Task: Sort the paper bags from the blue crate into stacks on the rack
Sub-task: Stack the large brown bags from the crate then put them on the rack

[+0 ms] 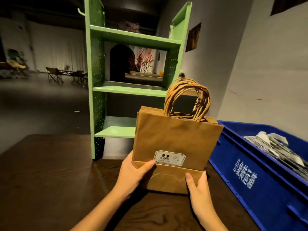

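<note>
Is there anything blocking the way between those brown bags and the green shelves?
Nothing visible does. The left hand and right hand hold the bags upright, right before the rack. The crate sits off to the right. The bags hide part of the lower shelves.

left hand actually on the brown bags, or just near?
Touching. The head view shows the left hand gripping the bags at their lower left corner, with its thumb pressed on the front face just left of the label.
</note>
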A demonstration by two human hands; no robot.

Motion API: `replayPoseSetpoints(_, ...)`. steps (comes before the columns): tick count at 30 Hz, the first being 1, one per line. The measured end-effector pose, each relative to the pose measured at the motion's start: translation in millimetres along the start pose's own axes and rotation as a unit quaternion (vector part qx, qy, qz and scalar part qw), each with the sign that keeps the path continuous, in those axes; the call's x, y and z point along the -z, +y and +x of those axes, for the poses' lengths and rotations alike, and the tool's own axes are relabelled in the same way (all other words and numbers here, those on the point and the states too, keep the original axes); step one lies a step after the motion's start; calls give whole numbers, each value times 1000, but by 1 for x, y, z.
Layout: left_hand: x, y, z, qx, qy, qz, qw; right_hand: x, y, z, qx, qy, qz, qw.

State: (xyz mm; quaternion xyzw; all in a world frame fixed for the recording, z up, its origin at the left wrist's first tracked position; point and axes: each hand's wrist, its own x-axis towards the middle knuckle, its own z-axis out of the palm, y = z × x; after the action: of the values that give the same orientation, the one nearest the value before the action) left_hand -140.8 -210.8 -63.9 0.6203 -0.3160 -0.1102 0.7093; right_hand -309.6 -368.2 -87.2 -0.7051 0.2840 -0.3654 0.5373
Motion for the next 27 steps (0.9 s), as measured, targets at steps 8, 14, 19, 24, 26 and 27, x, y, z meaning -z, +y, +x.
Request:
replayPoseSetpoints(8, 12, -18, 6, 93, -23, -92, 991, -4, 5, 10, -18, -89, -8, 996)
replayPoseSetpoints(14, 13, -15, 1, 90, -31, -103, 990, -8, -7, 2, -11, -72, -38, 997)
replayPoseSetpoints(19, 20, 3, -5, 50, -19, -122, 991, -7, -13, -9, -21, -70, -36, 997)
replayPoseSetpoints(24, 43, 30, 0, -17, -44, -76, 996, -7, -22, -21, -59, -120, 29, 991)
replayPoseSetpoints(26, 57, 34, 6, 3, -59, -94, 994, -12, -30, -23, -77, -141, 73, 984)
replayPoseSetpoints(27, 63, 36, 9, 12, -59, -104, 993, -14, -35, -24, -86, -153, 90, 980)
